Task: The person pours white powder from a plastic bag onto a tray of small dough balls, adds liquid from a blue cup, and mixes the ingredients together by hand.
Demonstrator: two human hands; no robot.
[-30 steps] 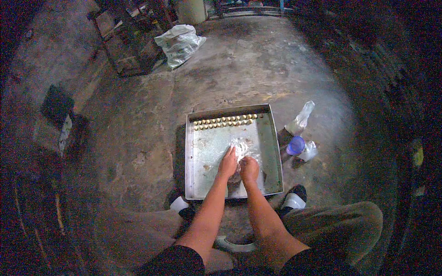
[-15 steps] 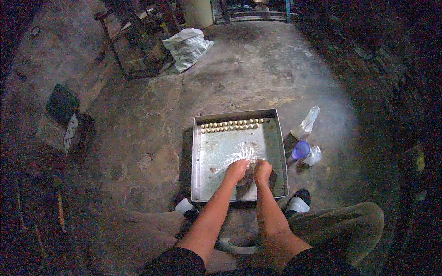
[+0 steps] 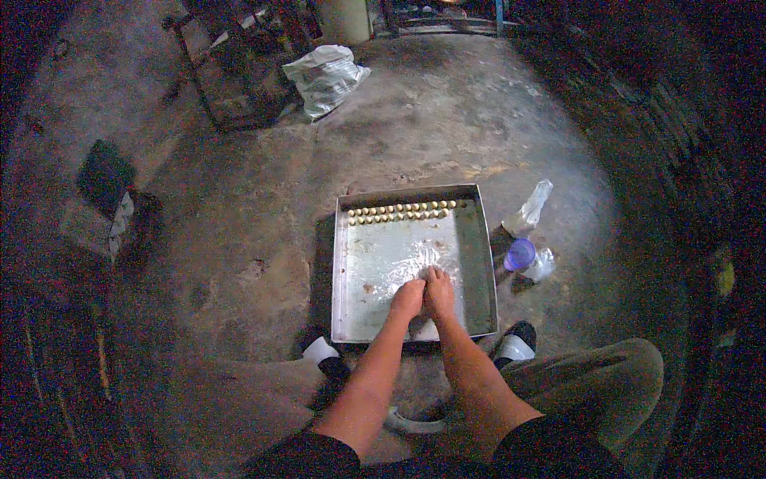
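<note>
On the floor in front of me lies a square metal tray (image 3: 375,319) with raised walls. Two rows of small pale balls (image 3: 399,212) run along its far side. My left hand (image 3: 408,298) is closed above the near half of the tray. My right hand (image 3: 438,294) presses against it from the right, its fingers bent together. Whatever the fingers hold is hidden by the hands. Just beyond them shows a shiny, crinkled-looking patch (image 3: 416,259); I cannot tell if it is clear plastic or glare on the metal.
Right of the tray stand a purple cup (image 3: 519,254), a clear plastic bag (image 3: 542,266) and a longer pale bag (image 3: 535,206). A white sack (image 3: 327,80) sits at the far left by a dark frame (image 3: 207,96). My feet flank the tray's near corners.
My right hand has moved left, from a little apart to against my left hand. The left hand has barely shifted. The rows of balls look the same.
</note>
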